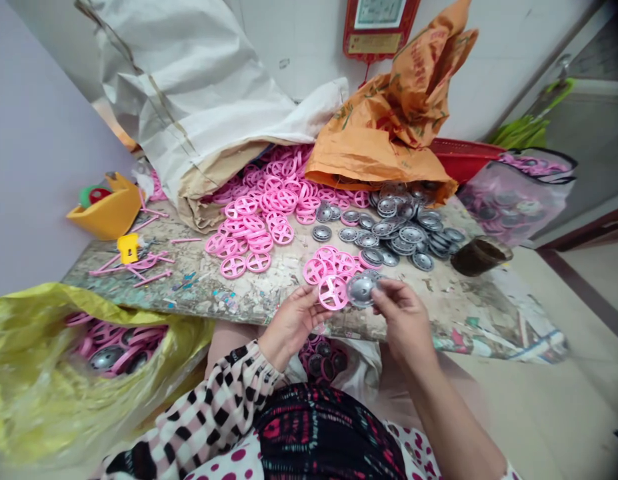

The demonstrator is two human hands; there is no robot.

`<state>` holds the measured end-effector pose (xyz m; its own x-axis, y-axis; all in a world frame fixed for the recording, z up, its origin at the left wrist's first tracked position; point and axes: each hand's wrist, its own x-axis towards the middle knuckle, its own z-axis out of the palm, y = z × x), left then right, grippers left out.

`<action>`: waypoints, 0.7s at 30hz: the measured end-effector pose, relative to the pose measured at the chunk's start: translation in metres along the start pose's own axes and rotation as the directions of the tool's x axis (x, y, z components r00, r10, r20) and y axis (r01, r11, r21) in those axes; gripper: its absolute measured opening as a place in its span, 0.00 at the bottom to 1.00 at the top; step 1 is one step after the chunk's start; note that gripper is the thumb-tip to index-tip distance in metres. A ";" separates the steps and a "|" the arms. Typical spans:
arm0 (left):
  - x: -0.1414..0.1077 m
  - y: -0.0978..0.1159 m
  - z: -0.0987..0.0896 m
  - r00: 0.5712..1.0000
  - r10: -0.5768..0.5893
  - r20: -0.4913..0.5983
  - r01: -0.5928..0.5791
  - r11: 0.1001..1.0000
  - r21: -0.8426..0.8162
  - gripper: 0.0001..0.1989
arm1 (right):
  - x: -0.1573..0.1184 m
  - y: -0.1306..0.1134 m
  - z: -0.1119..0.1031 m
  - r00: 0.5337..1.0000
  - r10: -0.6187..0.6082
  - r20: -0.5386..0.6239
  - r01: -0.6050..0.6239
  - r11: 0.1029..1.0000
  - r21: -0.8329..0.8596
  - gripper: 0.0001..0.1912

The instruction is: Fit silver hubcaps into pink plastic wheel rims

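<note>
Pink plastic wheel (333, 292) | left hand (291, 325) fingers closed on rim | silver disc (361, 291) | right hand (403, 319) fingers pinching it against wheel

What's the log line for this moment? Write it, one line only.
left hand: holds pink spoked wheel | right hand: holds silver metal disc | stained table: loose pink wheels, silver discs

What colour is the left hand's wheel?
Pink: the spoked wheel in the left hand, best seen in the head view.
</note>
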<state>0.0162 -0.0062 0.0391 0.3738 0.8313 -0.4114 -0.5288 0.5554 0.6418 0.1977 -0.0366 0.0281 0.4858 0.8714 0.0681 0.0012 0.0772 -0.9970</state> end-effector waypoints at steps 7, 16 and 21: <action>-0.010 -0.011 0.007 0.998 0.056 0.018 -0.057 0.993 0.103 0.16 | -0.040 -0.009 0.024 0.892 -0.345 0.291 0.442 0.801 -0.405 0.10; -0.012 -0.014 0.008 0.997 0.070 0.014 -0.072 0.985 0.154 0.16 | -0.037 -0.010 0.018 0.918 -0.140 0.371 0.299 0.859 -0.415 0.13; -0.008 -0.022 0.004 0.995 0.093 -0.025 -0.084 0.963 0.256 0.15 | -0.042 0.011 0.017 0.952 -0.019 0.306 0.144 0.909 -0.391 0.15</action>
<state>0.0283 -0.0257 0.0310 0.3034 0.8797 -0.3661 -0.3457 0.4597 0.8180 0.1629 -0.0639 0.0153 0.1944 0.9763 0.0951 0.4126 0.0066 -0.9109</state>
